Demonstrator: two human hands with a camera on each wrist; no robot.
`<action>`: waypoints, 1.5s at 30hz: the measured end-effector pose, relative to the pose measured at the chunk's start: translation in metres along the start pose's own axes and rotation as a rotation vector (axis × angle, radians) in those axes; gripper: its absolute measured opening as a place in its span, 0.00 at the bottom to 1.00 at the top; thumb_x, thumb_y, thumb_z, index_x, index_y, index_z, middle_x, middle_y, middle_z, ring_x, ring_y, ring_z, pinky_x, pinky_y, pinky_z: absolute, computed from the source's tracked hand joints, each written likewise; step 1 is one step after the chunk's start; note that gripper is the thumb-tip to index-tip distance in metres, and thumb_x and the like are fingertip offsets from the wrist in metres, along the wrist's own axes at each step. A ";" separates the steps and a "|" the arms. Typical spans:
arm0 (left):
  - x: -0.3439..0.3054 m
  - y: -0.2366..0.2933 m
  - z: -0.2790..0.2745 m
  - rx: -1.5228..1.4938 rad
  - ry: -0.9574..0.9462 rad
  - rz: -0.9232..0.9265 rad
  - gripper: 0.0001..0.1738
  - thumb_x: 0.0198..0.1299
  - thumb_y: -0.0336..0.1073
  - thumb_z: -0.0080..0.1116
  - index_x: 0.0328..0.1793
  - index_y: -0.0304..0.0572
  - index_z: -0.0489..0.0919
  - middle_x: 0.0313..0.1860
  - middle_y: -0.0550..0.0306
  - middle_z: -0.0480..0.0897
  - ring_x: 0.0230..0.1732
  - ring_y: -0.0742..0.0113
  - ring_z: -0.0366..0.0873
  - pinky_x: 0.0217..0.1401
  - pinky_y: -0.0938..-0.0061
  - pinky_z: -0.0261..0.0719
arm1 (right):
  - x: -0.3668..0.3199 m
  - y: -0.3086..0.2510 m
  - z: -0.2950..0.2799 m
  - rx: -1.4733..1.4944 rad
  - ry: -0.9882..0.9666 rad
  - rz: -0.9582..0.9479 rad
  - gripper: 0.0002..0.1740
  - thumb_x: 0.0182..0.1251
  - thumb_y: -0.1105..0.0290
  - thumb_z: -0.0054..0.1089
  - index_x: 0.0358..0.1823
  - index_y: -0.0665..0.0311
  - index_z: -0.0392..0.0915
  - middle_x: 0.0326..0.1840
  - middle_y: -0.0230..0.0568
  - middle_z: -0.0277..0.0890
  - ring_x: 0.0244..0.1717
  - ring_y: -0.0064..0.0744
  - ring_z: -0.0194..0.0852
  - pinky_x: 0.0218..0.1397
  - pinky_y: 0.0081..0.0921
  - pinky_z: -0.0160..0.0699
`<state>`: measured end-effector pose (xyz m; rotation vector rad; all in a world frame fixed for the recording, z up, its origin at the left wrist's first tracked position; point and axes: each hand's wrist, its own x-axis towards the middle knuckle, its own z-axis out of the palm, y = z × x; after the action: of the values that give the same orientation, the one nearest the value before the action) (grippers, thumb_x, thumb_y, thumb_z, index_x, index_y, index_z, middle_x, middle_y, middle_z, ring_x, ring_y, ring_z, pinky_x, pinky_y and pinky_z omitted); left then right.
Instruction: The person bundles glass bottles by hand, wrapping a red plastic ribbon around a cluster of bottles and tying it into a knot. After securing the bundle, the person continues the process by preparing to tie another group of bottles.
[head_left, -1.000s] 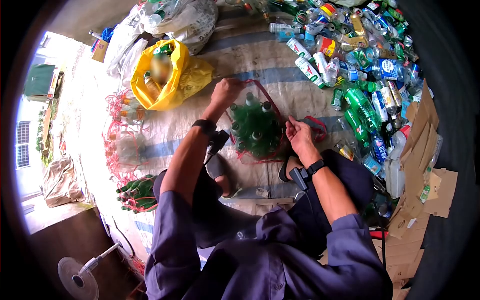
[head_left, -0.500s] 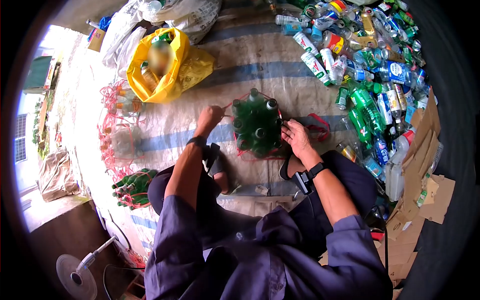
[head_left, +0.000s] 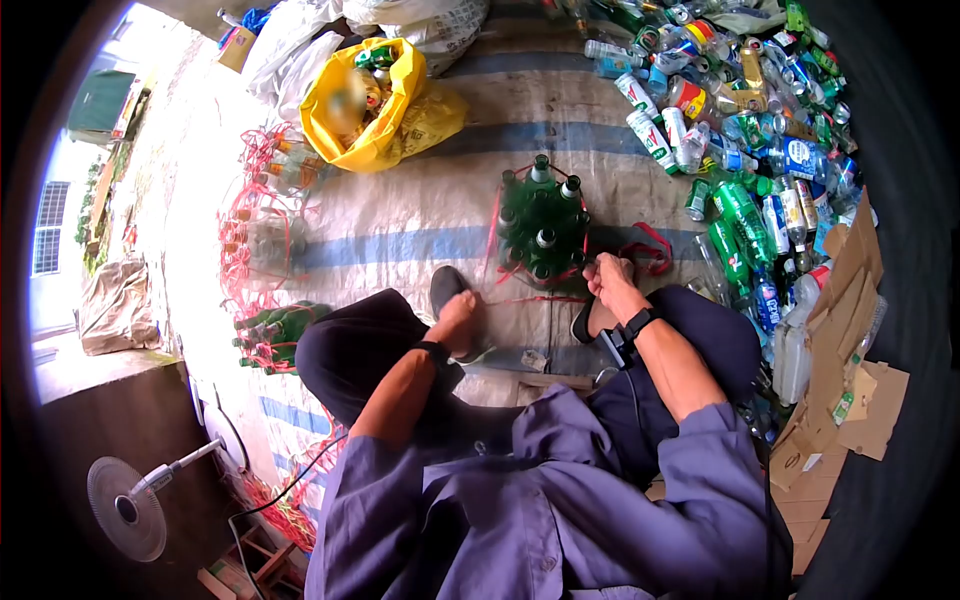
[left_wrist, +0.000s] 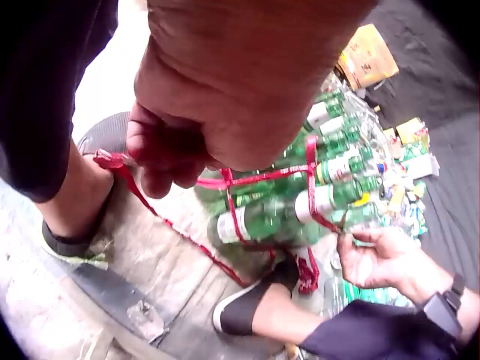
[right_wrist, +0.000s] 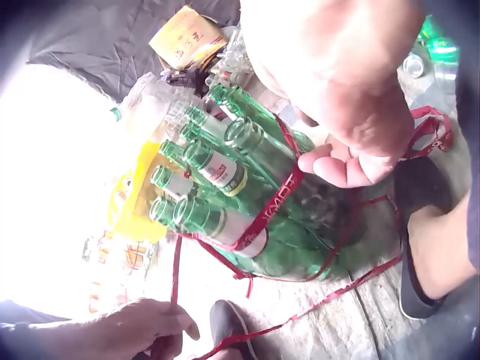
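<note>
Green glass beer bottles (head_left: 542, 225) stand upright in a tight bundle on the striped sheet, between the person's feet. A red printed strap (right_wrist: 271, 208) runs round them, with a length trailing over the floor. The left hand (head_left: 457, 325) is low, beside the shoe on the left; its curled fingers grip the strap, which stretches toward the bundle in the left wrist view. At the bundle's near right edge, the right hand (head_left: 613, 283) pinches the strap between thumb and fingers, close against a bottle (right_wrist: 244, 139).
A yellow bag (head_left: 410, 130) of cans stands at the far left. Strapped clear bottles (head_left: 268, 245) and a green bottle bundle (head_left: 280, 335) lie along the left. Loose cans and bottles (head_left: 740, 205) pile up on the right, beside cardboard (head_left: 835, 310). A red strap loop (head_left: 655, 250) lies right of the bundle.
The left hand has come from the bundle's far left corner down toward the person, drawing the strap along. The right hand has stayed at the right edge, its fingers now closed together.
</note>
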<state>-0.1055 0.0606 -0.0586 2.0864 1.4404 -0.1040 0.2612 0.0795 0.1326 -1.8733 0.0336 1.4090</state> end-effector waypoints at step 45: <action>0.046 0.216 -0.176 -0.194 0.225 0.065 0.42 0.57 0.34 0.50 0.77 0.40 0.45 0.75 0.36 0.50 0.71 0.28 0.55 0.61 0.43 0.72 | -0.015 0.131 0.051 -0.460 -0.614 -1.009 0.14 0.62 0.60 0.57 0.29 0.65 0.80 0.23 0.47 0.77 0.16 0.41 0.70 0.22 0.43 0.75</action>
<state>0.0560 0.1370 0.1597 2.0309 1.4450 0.2938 0.1547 0.0116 0.0678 -1.3140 -1.4212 1.1975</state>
